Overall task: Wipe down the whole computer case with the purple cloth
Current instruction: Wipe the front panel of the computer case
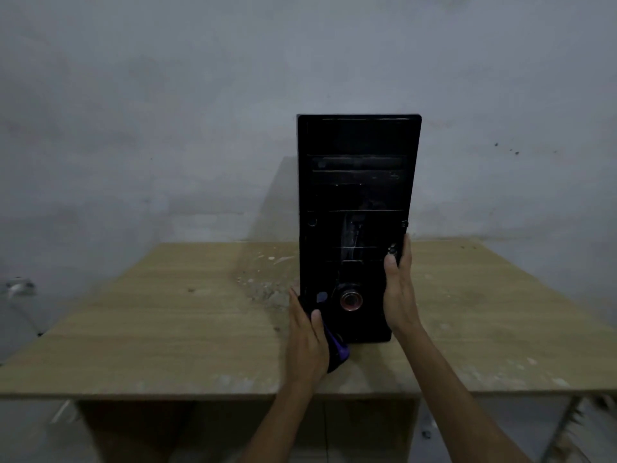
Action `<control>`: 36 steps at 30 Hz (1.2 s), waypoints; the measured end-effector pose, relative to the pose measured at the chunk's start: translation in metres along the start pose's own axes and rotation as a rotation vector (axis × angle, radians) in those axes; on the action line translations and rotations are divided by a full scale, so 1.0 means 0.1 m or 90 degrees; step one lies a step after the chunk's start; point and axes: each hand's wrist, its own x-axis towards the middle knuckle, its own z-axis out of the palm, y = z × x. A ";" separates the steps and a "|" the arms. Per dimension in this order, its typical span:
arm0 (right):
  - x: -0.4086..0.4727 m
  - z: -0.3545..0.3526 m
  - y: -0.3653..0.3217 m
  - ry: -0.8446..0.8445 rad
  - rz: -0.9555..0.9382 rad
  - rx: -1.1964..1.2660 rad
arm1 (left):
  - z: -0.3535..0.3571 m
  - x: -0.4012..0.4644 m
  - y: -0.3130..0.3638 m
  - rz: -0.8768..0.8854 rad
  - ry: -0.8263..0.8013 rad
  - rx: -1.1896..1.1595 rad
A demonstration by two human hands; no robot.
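Observation:
A black computer case (357,195) stands upright on the wooden table (167,322), its front panel facing me. My left hand (309,339) presses the purple cloth (337,349) against the case's lower left corner; only a small fold of cloth shows under the palm. My right hand (399,292) lies flat along the case's lower right edge, thumb on the front panel. A round silver and red button (350,299) sits low on the front.
The table's far edge meets a grey wall (167,128). White dust and paint specks (263,282) lie on the tabletop left of the case. A wall socket (18,287) is at the far left. The table's near edge runs just below my wrists.

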 end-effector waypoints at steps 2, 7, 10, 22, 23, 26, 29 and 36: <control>0.00 0.01 0.00 0.003 -0.007 0.002 | -0.04 0.06 0.08 -0.004 -0.013 -0.025; 0.01 0.00 0.04 0.003 -0.009 -0.006 | -0.17 0.38 0.46 0.035 0.011 -0.031; -0.01 -0.02 0.06 -0.004 -0.015 -0.005 | -0.16 0.39 0.46 0.060 0.023 -0.039; -0.41 -0.01 0.37 0.000 0.052 0.002 | -0.09 -0.01 -0.06 0.008 -0.044 0.054; -0.44 -0.01 0.39 -0.003 0.056 0.002 | -0.09 0.00 -0.05 -0.002 -0.052 0.038; -0.50 -0.03 0.46 -0.009 0.059 -0.003 | -0.10 0.05 0.02 -0.024 -0.074 -0.017; -0.54 -0.02 0.52 -0.012 0.065 -0.012 | -0.09 0.12 0.07 -0.019 -0.043 -0.033; -0.65 -0.05 0.59 -0.034 0.085 -0.029 | -0.07 -0.06 -0.18 0.001 -0.034 0.251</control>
